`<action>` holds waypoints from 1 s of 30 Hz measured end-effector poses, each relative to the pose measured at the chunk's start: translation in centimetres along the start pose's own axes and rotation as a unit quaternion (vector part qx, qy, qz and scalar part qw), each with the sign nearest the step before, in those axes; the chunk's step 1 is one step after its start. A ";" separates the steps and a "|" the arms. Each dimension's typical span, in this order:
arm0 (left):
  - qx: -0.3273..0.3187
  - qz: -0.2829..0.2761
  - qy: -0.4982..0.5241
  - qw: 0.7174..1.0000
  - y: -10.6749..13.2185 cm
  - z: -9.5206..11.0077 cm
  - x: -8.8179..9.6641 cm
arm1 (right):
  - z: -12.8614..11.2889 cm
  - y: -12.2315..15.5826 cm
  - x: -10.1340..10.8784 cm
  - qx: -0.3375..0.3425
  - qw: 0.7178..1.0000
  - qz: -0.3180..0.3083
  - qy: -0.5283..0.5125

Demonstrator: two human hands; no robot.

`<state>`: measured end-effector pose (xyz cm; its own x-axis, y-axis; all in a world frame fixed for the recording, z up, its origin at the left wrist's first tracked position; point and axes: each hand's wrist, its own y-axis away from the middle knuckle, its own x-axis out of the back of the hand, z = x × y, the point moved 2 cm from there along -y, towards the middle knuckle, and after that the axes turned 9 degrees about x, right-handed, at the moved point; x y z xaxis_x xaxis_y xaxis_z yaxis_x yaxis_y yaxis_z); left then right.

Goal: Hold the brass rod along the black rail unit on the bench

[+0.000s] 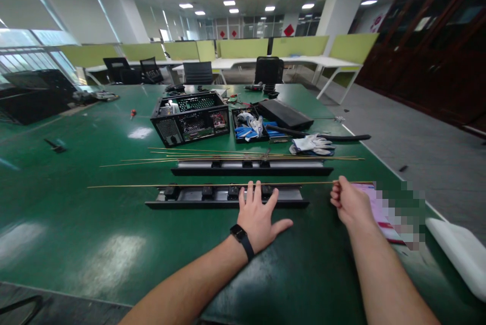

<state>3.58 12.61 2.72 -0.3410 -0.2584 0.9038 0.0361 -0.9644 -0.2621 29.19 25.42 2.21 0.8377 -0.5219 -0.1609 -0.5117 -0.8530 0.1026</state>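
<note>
My left hand (259, 213) lies flat and open, fingers spread, pressing on the near black rail (190, 197) with black clips along it. A long thin brass rod (159, 185) lies along that rail's top. My right hand (347, 201) is closed, pinching the rod's right end. A black watch sits on my left wrist. A second black and silver rail (288, 167) lies farther back, with several more brass rods (190, 155) resting over and behind it.
An open computer case (190, 117) stands on the green table (76, 224). A black parts tray (248, 127), a flat black panel (284, 112), white gloves (313, 144) and a black hose lie to its right. A white object (457, 254) lies at the right edge. Office chairs stand behind.
</note>
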 end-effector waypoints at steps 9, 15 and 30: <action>0.006 0.013 -0.003 1.000 0.1 -0.1 -0.5 | 1.3 0.5 -0.6 0.011 0.997 -0.070 0.025; 0.009 0.013 -0.004 1.000 0.0 -0.2 -0.5 | 0.9 0.8 -0.8 0.006 0.998 -0.066 0.013; 0.005 0.012 -0.006 1.000 0.1 -0.3 -0.4 | 0.0 -0.1 0.0 0.020 0.999 0.021 -0.018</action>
<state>3.41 12.65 2.19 -0.3295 -0.2819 0.9011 0.0539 -0.9584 -0.2801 29.20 25.50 2.16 0.8086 -0.5561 -0.1920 -0.5537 -0.8297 0.0712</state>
